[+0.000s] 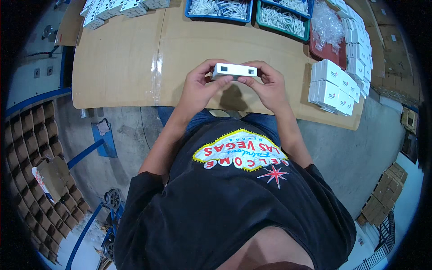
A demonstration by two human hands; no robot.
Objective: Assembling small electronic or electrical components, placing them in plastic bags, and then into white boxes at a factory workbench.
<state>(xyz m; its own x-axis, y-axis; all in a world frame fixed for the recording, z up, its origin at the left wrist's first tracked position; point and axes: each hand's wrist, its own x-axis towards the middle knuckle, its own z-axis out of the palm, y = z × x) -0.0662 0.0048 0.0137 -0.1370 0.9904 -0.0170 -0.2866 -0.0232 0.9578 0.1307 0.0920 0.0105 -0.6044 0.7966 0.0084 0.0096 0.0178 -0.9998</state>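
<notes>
You hold a small white box point(234, 70) with both hands over the counter point(135, 63). Your left hand point(200, 87) and right hand point(267, 85) each have a tight grip on one end. A stack of white boxes point(335, 87) sits near your right hand.

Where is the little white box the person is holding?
In the head view, the small white box sits between both hands, left hand and right hand, above the cardboard-covered table.

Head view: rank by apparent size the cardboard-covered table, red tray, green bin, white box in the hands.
1. cardboard-covered table
2. and 3. red tray and green bin: look alike, both partly cut off or covered, not ranked
4. white box, held by left hand and right hand
</notes>
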